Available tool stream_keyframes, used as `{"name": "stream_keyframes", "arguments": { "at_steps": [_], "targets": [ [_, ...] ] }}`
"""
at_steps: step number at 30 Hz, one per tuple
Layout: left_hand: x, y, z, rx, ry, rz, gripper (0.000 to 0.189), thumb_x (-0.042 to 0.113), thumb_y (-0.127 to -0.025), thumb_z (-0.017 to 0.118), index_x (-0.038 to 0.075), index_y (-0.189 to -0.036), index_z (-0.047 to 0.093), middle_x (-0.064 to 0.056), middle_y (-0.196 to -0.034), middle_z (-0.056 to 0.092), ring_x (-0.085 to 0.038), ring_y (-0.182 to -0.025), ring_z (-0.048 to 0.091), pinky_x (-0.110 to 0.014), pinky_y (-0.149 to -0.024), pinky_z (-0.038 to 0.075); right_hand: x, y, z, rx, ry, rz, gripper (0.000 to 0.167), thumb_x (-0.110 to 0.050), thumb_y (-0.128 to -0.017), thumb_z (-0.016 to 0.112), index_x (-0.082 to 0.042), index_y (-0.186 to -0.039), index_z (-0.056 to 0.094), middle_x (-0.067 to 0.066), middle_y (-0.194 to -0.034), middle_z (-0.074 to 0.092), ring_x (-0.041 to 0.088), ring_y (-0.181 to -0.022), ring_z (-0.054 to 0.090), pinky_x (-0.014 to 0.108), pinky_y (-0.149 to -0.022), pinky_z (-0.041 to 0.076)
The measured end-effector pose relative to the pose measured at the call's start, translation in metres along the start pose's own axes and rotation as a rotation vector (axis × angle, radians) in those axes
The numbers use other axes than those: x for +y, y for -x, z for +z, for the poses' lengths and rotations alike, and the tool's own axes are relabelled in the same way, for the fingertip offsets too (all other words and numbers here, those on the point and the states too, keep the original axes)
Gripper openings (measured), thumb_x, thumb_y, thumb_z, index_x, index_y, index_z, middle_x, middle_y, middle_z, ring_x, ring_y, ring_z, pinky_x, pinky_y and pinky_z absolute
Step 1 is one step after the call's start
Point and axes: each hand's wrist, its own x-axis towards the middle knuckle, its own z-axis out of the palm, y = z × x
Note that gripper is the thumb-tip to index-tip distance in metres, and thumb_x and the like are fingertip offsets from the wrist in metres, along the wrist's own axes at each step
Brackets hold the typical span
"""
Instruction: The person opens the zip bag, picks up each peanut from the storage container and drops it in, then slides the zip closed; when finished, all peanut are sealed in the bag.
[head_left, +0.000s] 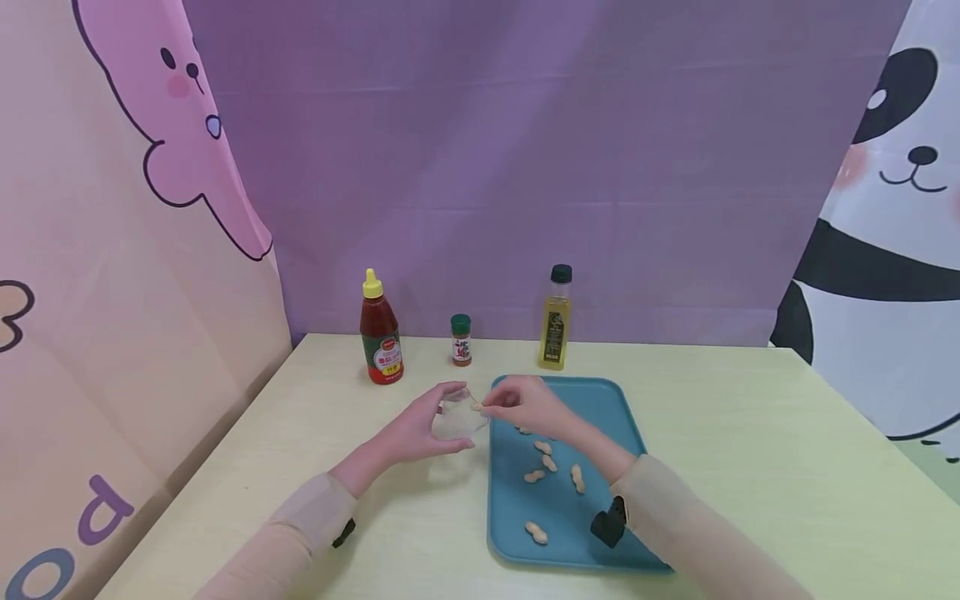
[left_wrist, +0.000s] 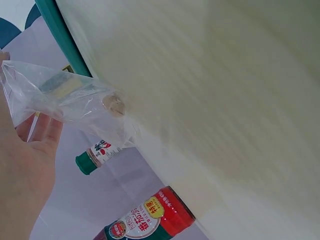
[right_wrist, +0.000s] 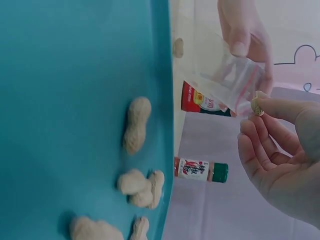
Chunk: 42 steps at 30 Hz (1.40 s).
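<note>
My left hand holds a clear zip bag by its mouth, with thumb and fingers spread apart around it. One peanut lies low in the bag. At the bag's mouth, my right hand pinches another peanut between thumb and fingertip. Below the right forearm is a blue tray. Several unshelled peanuts lie scattered on it, among them one peanut near the front and another peanut close to the tray's edge.
Behind the hands stand a ketchup bottle with a yellow cap, a small green-capped spice jar and an oil bottle. All rest on a pale table. A purple cloth hangs behind the table.
</note>
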Motion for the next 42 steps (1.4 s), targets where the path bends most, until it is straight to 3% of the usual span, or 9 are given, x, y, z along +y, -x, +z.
{"name": "stream_keyframes", "arguments": {
  "at_steps": [10,24,31,42],
  "targets": [
    [0.001,-0.001,0.001,0.000,-0.008,0.008,0.083,0.043,-0.077,0.074,0.016,-0.143,0.031,0.001,-0.140,0.046,-0.015,-0.127,0.045,-0.035,-0.100,0.045,-0.001,-0.001,0.010,0.010,0.017,0.026,0.018,-0.021,-0.086,0.067,-0.008,-0.098,0.071,0.001,-0.087,0.069,0.008,-0.072,0.059,0.021,-0.063,0.051],
    [0.000,-0.002,0.004,0.012,0.004,0.016,0.082,0.042,-0.077,0.075,0.017,-0.143,0.032,0.002,-0.139,0.047,-0.015,-0.125,0.046,-0.035,-0.099,0.046,0.000,0.005,0.006,0.019,0.001,0.049,0.021,-0.021,-0.087,0.067,-0.006,-0.101,0.070,0.001,-0.090,0.069,0.010,-0.076,0.060,0.022,-0.064,0.052],
    [0.002,-0.001,0.003,0.006,-0.001,0.005,0.081,0.043,-0.078,0.074,0.017,-0.143,0.032,0.002,-0.139,0.047,-0.016,-0.126,0.046,-0.036,-0.100,0.046,0.006,0.021,-0.006,0.040,0.023,0.019,0.017,-0.021,-0.088,0.066,-0.008,-0.097,0.070,0.001,-0.087,0.069,0.009,-0.072,0.060,0.022,-0.061,0.051],
    [0.003,0.001,0.001,0.008,-0.015,0.001,0.079,0.040,-0.079,0.074,0.015,-0.142,0.033,0.000,-0.140,0.047,-0.018,-0.127,0.045,-0.037,-0.101,0.045,0.011,0.060,-0.027,0.060,0.091,0.070,0.015,-0.018,-0.087,0.066,-0.006,-0.095,0.071,0.002,-0.083,0.068,0.010,-0.071,0.060,0.021,-0.061,0.050]
  ]
}}
